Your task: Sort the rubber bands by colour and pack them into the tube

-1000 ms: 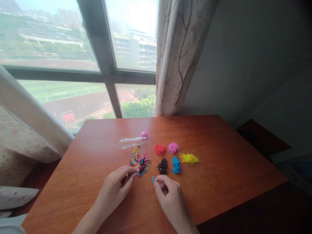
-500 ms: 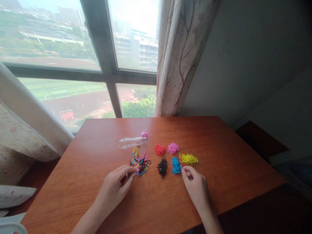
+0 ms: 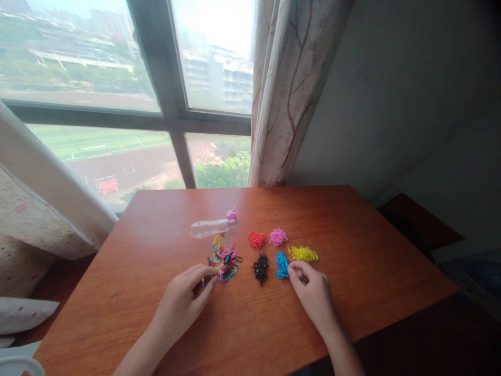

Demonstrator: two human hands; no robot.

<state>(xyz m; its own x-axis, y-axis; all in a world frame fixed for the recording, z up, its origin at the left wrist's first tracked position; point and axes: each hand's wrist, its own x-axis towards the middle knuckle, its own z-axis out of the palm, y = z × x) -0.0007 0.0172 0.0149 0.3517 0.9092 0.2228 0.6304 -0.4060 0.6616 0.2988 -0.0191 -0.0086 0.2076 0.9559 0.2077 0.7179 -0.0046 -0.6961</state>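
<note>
My left hand [image 3: 188,293] rests at the near left edge of a mixed pile of small rubber bands [image 3: 225,260] in several colours. Its thumb and index finger come together there, and what lies between the tips is too small to tell. Beside the blue rubber bands [image 3: 281,265], my right hand [image 3: 312,288] has its thumb and index finger pinched at the pile's right edge; anything in the pinch is hidden. Black rubber bands [image 3: 260,269] lie between the hands. Behind are heaps of red rubber bands [image 3: 256,240], pink rubber bands [image 3: 278,237] and yellow rubber bands [image 3: 303,254].
A clear plastic container [image 3: 209,228] with a pink piece [image 3: 231,214] at its end lies behind the mixed pile. All of it sits on a brown wooden table [image 3: 129,277]. A window and a curtain [image 3: 289,104] stand beyond the far edge.
My right hand has shifted slightly left against the blue pile. The blue rubber band seen at its fingertips before no longer shows apart from the pile. My left hand has barely moved.
</note>
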